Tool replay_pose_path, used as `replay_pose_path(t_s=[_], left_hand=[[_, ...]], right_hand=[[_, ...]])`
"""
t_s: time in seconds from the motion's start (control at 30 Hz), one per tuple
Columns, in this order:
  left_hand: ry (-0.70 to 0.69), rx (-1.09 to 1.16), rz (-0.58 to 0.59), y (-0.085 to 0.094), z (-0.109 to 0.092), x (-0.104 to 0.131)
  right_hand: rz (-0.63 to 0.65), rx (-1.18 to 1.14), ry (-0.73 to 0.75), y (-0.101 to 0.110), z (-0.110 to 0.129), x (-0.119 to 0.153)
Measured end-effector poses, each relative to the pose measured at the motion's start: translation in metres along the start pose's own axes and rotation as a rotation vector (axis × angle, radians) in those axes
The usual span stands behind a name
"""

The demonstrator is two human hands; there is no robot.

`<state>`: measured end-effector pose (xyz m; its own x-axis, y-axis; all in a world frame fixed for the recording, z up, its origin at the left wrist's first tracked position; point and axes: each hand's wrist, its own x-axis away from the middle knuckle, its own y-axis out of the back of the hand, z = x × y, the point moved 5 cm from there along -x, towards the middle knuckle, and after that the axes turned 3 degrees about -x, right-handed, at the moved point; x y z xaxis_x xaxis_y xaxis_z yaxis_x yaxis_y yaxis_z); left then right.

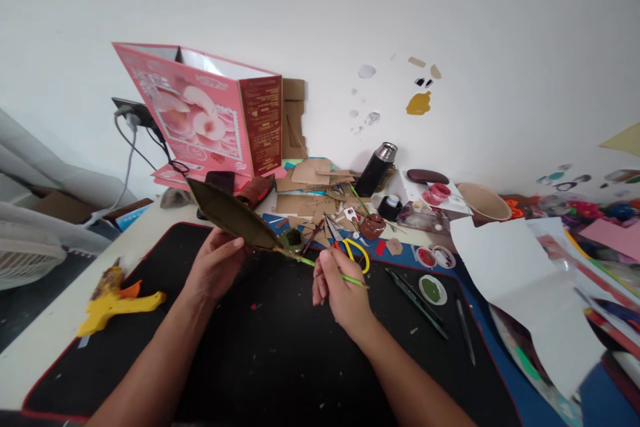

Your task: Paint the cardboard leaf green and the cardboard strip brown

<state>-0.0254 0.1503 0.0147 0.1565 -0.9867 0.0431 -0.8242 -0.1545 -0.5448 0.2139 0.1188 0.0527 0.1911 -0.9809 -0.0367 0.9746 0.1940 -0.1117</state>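
Note:
My left hand (220, 263) is closed on the lower edge of a dark olive-green, leaf-shaped piece (235, 213), thumb against its face. The piece is tilted above the black mat, its point toward the upper left. Pinched in my right hand (340, 287) is a slim paintbrush with a bright green handle (307, 261). Its tip meets the right end of the leaf-shaped piece. Just behind that end sits a small pot of dark green paint (293, 239). Yellow-handled scissors (361, 255) lie beyond my right hand.
A yellow glue gun (117, 303) lies at left on the black mat (265, 360). Pens (420, 303) and a lid of green paint (433, 290) lie at right. Behind are cardboard scraps (300, 203), a black flask (375, 170) and a pink box (200, 113). White paper (520, 287) covers clutter at right.

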Motion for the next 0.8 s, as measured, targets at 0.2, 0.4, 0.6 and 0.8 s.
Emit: replay_pose_path(t_s=[0.2, 0.4, 0.6, 0.8], left_hand=[[-0.006, -0.013, 0.008, 0.0, 0.003, 0.0], [-0.024, -0.019, 0.004, -0.001, 0.002, 0.001], [-0.071, -0.016, -0.02, -0.003, -0.001, 0.001], [-0.104, 0.003, -0.015, -0.001, -0.004, -0.001]], right_hand=[[-0.013, -0.008, 0.017, -0.005, 0.01, -0.004], [0.031, 0.209, 0.125, -0.01, 0.009, -0.008], [0.035, 0.283, 0.122, -0.002, 0.003, 0.0], [0.015, 0.178, 0.086, 0.001, 0.002, 0.001]])
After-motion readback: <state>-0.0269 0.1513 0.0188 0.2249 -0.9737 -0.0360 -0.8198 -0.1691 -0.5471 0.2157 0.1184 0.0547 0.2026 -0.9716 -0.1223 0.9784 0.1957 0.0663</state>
